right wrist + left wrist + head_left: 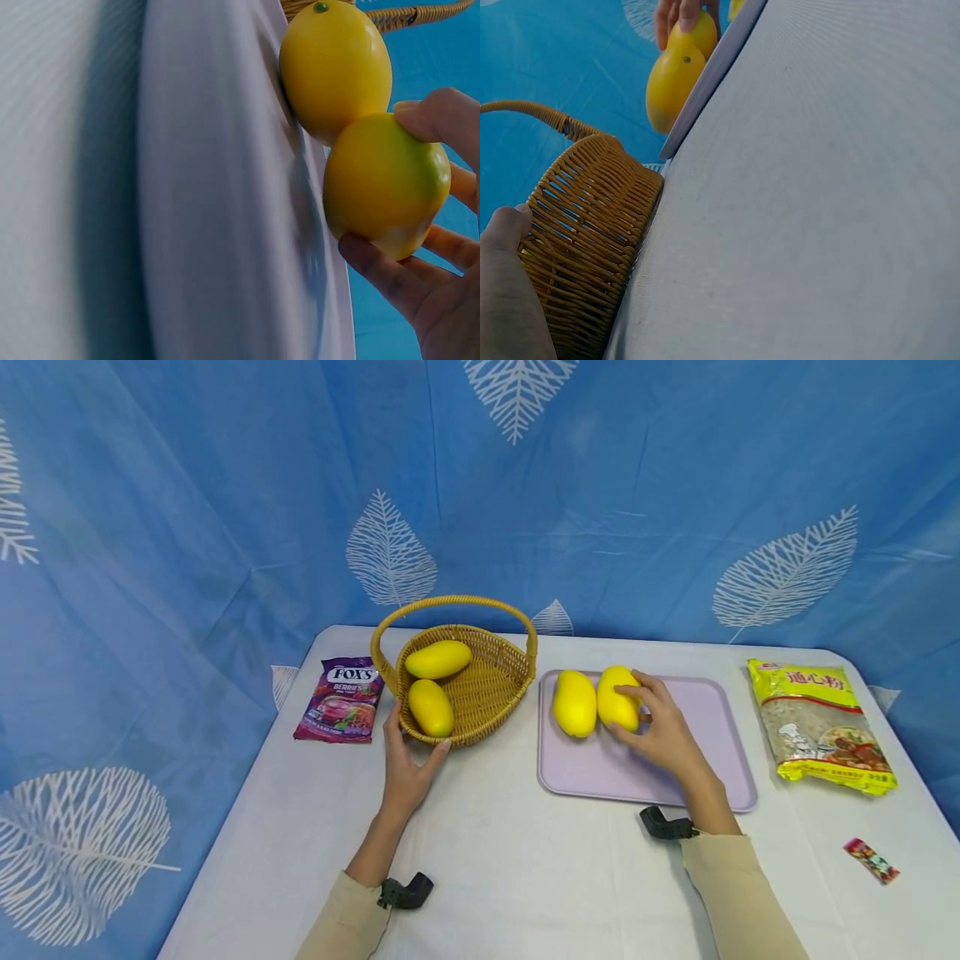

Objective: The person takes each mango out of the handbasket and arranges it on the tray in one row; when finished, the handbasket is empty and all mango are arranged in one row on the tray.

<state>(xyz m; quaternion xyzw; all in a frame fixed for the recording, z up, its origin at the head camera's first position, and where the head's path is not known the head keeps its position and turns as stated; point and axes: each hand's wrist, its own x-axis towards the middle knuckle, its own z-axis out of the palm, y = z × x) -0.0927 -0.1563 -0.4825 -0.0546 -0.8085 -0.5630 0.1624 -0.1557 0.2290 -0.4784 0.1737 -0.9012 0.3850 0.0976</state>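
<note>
My left hand (407, 772) holds the wicker basket (491, 689) by its near left side, the thumb (511, 223) up at the rim. Inside the basket lie two yellow mangoes, one mango (438, 659) at the back and another mango (431, 708) nearer the front. On the right, my right hand (666, 735) grips a mango (386, 184) with thumb and fingers spread around it, over the lilac tray (697, 693). Beside it on the tray rests another mango (575, 703), and the two overlap in the right wrist view.
A purple Fox's candy bag (343, 702) lies left of the basket. Right of the tray are a yellow-topped pasta bag (821, 722) and a small red-ended packet (872, 861). Behind the white table (525, 868) hangs a blue curtain (600, 527) with white leaf prints.
</note>
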